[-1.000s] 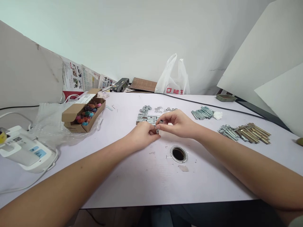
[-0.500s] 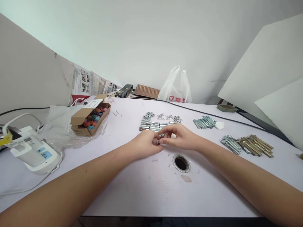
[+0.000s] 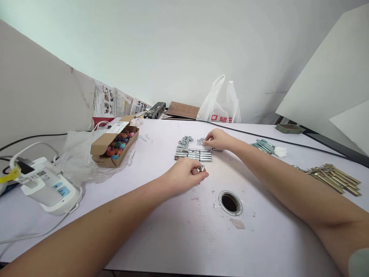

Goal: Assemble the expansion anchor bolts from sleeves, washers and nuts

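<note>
My left hand (image 3: pixel 188 172) is closed, thumb and fingers pinching a short silver metal cylinder (image 3: pixel 202 168) held upright above the table. Most of that cylinder is hidden in the fingers. Farther forward, my right hand (image 3: pixel 216 139) has its fingertips pressed together on the right side of a small pile of washers (image 3: pixel 200 141). Whatever lies between those fingertips is too small to make out. Left of the washers is a heap of nuts (image 3: pixel 186 140). In front of both piles, metal sleeves (image 3: pixel 205 156) lie in neat rows.
Bundles of silver bolts (image 3: pixel 263 145) and brass-coloured bolts (image 3: pixel 336 177) lie to the right. A round hole (image 3: pixel 230 202) opens in the table near me. On the left are a carton of colourful caps (image 3: pixel 113 148) and a white power strip (image 3: pixel 53 188). A white bag (image 3: pixel 220 104) stands behind.
My hands have parted. The right one has moved forward to the washers, while the left keeps hold of the metal cylinder. The view has shifted slightly, so things on the table appear displaced.
</note>
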The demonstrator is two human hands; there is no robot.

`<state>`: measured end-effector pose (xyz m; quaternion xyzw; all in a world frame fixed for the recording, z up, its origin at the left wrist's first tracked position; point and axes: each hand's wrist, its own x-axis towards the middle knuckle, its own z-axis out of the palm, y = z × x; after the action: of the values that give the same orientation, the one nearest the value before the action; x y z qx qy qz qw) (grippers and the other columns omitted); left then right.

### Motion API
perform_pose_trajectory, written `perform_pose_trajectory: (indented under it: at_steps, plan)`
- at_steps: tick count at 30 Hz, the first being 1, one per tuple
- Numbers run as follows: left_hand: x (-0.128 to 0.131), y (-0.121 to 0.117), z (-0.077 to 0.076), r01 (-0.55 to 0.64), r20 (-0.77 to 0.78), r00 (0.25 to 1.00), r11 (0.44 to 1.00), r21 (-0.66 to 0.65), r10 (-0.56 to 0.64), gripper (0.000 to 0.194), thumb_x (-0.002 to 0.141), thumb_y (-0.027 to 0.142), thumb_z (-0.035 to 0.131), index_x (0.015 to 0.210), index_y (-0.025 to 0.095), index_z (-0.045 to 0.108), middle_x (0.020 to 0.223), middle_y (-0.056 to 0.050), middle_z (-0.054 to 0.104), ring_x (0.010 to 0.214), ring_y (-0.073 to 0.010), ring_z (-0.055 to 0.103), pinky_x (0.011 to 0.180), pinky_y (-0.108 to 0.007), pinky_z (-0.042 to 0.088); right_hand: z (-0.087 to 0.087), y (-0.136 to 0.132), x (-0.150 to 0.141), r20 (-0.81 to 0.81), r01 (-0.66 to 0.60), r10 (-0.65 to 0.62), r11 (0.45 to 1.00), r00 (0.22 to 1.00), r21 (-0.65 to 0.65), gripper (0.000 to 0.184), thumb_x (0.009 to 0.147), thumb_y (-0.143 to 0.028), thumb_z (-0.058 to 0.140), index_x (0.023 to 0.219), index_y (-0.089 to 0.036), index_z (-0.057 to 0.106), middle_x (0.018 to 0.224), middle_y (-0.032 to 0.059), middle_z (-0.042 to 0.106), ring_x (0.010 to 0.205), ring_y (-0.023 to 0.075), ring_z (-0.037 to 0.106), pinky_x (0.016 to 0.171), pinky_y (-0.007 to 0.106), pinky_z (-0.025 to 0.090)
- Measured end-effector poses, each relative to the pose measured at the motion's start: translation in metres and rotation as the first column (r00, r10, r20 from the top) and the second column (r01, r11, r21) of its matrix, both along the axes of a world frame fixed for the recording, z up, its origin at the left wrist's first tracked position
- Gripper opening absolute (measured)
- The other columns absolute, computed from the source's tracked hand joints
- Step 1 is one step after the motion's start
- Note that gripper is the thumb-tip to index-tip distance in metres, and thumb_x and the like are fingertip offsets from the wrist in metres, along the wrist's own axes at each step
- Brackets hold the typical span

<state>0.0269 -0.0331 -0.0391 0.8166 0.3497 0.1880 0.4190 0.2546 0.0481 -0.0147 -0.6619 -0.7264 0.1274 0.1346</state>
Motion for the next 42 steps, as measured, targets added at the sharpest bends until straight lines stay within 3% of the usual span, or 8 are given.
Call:
perform_pose_trajectory:
  at_steps: [6, 18, 25, 28, 32, 36, 42]
  plan:
    - [0.000, 0.000, 0.003, 0.017, -0.049, 0.999, 1.000, -0.013, -0.018, 0.029, 0.081, 0.044, 0.053, 0.074, 0.018, 0.065, 0.060, 0.002, 0.061, 0.053, -0.0119, 0.050, 0.051, -0.026, 0.036, -0.014, 0.013, 0.004, -0.022, 0.003, -0.005, 0.998, 1.000, -0.070, 0.020, 0.070, -0.033, 0.068, 0.076, -0.015, 0.075, 0.069, 0.0063, 0.069, 0.063, 0.0162, 0.057, 0.057, 0.026, 0.040]
    - [0.000, -0.002, 0.009, 0.018, -0.069, 0.997, 1.000, 0.011, -0.017, 0.029, 0.081, 0.044, 0.054, 0.069, 0.018, 0.062, 0.058, 0.003, 0.059, 0.052, -0.0108, 0.049, 0.050, -0.025, 0.035, -0.009, 0.002, 0.010, -0.180, 0.011, -0.015, 1.000, 0.984, -0.024, 0.028, 0.071, -0.041, 0.068, 0.074, -0.013, 0.068, 0.064, 0.0035, 0.061, 0.057, 0.0116, 0.049, 0.051, 0.024, 0.038]
    - [0.000, 0.000, 0.005, 0.031, -0.076, 0.997, 0.999, 0.015, -0.030, 0.031, 0.081, 0.045, 0.053, 0.071, 0.018, 0.063, 0.059, 0.002, 0.060, 0.052, -0.0112, 0.049, 0.050, -0.026, 0.036, 0.011, -0.007, 0.030, -0.214, 0.110, -0.103, 0.994, 0.971, 0.019, 0.028, 0.070, -0.041, 0.069, 0.073, -0.014, 0.067, 0.068, 0.0050, 0.062, 0.056, 0.0113, 0.049, 0.048, 0.024, 0.037]
    - [0.000, 0.001, 0.005, 0.041, -0.069, 0.997, 0.999, 0.016, -0.040, 0.030, 0.082, 0.045, 0.053, 0.074, 0.019, 0.065, 0.059, 0.003, 0.060, 0.053, -0.0111, 0.049, 0.051, -0.025, 0.036, 0.023, -0.014, 0.050, -0.228, 0.188, -0.187, 0.982, 0.956, -0.016, 0.029, 0.067, -0.036, 0.073, 0.085, -0.014, 0.067, 0.075, 0.0076, 0.066, 0.060, 0.0131, 0.053, 0.050, 0.025, 0.040]
    - [0.000, 0.001, 0.005, 0.041, -0.075, 0.996, 0.999, 0.018, -0.040, 0.030, 0.082, 0.045, 0.053, 0.075, 0.019, 0.065, 0.059, 0.002, 0.061, 0.052, -0.0113, 0.049, 0.050, -0.025, 0.036, 0.022, -0.019, 0.067, -0.115, 0.178, -0.194, 0.975, 0.974, -0.136, 0.039, 0.066, -0.033, 0.074, 0.101, -0.016, 0.068, 0.088, 0.0089, 0.070, 0.073, 0.0180, 0.060, 0.060, 0.027, 0.046]
    - [0.000, 0.001, 0.005, 0.034, -0.080, 0.996, 0.999, 0.006, -0.033, 0.032, 0.081, 0.046, 0.053, 0.076, 0.018, 0.067, 0.060, 0.001, 0.061, 0.052, -0.0119, 0.049, 0.050, -0.026, 0.035, 0.011, -0.014, 0.069, -0.030, 0.121, -0.129, 0.975, 0.991, -0.186, 0.022, 0.067, -0.028, 0.070, 0.086, -0.018, 0.074, 0.095, 0.0075, 0.070, 0.083, 0.0206, 0.061, 0.066, 0.027, 0.046]
    - [0.000, 0.001, 0.005, 0.040, -0.089, 0.995, 0.999, 0.008, -0.039, 0.031, 0.082, 0.046, 0.052, 0.077, 0.019, 0.067, 0.061, 0.002, 0.062, 0.052, -0.0117, 0.049, 0.050, -0.026, 0.036, 0.005, -0.010, 0.073, 0.071, 0.168, -0.156, 0.959, 0.985, -0.229, 0.023, 0.061, -0.024, 0.072, 0.083, -0.020, 0.075, 0.093, 0.0069, 0.070, 0.081, 0.0235, 0.062, 0.065, 0.031, 0.045]
